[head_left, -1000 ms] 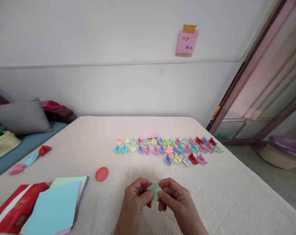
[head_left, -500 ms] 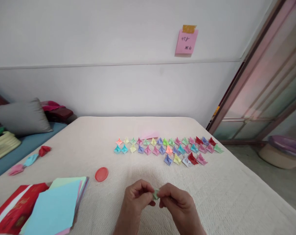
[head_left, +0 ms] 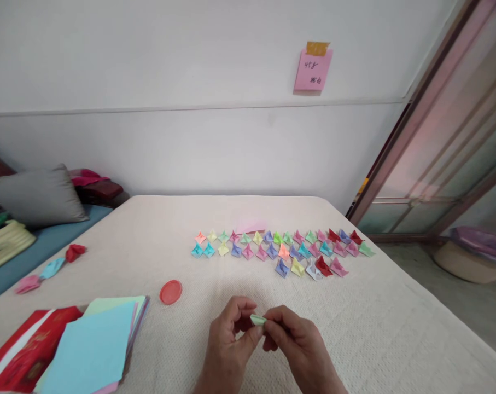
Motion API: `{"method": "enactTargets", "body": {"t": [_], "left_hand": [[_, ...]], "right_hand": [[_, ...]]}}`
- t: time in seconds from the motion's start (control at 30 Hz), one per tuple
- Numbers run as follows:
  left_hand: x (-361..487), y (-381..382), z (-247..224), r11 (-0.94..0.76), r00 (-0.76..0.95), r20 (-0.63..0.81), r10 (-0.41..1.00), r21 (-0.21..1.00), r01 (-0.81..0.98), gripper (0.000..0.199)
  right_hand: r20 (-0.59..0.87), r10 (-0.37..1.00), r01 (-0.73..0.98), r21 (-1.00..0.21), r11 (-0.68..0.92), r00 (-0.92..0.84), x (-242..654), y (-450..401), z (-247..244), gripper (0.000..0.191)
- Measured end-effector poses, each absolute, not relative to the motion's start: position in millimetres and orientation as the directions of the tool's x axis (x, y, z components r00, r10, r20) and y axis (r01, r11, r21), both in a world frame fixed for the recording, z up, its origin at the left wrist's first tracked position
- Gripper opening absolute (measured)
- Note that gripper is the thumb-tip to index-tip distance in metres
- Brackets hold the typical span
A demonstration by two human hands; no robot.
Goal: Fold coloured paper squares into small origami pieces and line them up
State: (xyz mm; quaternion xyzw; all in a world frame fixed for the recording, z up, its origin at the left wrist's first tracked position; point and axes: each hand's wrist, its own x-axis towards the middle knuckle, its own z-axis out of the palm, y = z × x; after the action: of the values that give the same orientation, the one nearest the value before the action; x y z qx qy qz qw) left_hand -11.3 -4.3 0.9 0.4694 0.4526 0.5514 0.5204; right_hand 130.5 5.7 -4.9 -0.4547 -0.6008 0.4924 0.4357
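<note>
A small pale green folded paper (head_left: 257, 320) is between my two hands near the front of the table. My left hand (head_left: 234, 342) has its thumb pressed on the paper's lower left part, with the index finger raised above it. My right hand (head_left: 293, 340) pinches the paper's right end between thumb and fingers. Beyond the hands, several small folded paper pieces in many colours (head_left: 284, 252) stand in three rows. To the left of my hands lies a round red lid (head_left: 170, 293).
At the front left, a stack of coloured paper sheets (head_left: 92, 347) overlaps a red packet (head_left: 30, 345). Three small pieces, red, blue (head_left: 52, 268) and pink, lie near the left edge. A pink note (head_left: 313, 70) is taped to the wall behind.
The green paper has turned and now shows a longer, flatter side. My left index finger has lifted off it, and the left thumb has moved slightly right.
</note>
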Motion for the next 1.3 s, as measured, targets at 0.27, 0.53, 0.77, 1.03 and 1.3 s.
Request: {"method": "enactTargets", "body": {"t": [0.27,0.53,0.77,1.03,1.3], "left_hand": [[-17.6,-0.1,-1.6,-0.013,0.009,0.014,1.0,0.995,-0.101,0.011],[-18.3,-0.2,0.2,-0.013,-0.007,0.012,1.0,0.997,-0.078,0.015],[-21.2,4.9,-0.2,0.016,0.003,-0.016,1.0,0.998,-0.063,0.023],[-12.9,1.8,2.2,0.045,0.154,-0.014,0.988,0.979,-0.2,0.018],[-17.9,0.4,0.3,-0.066,0.11,0.061,0.992,0.997,0.038,0.018]], "right_hand": [[-0.023,0.967,-0.021,-0.999,-0.03,-0.252,128.0,8.0,-5.4,0.019],[-0.036,0.978,-0.019,-0.999,-0.041,-0.205,121.4,5.1,-4.6,0.021],[0.063,0.98,0.121,-0.989,0.087,-0.187,123.3,4.1,-10.6,0.023],[0.026,0.988,-0.042,-0.999,0.019,-0.153,124.6,4.0,-7.0,0.022],[-0.059,0.975,-0.125,-0.988,-0.087,-0.212,128.6,7.8,-8.4,0.016]]}}
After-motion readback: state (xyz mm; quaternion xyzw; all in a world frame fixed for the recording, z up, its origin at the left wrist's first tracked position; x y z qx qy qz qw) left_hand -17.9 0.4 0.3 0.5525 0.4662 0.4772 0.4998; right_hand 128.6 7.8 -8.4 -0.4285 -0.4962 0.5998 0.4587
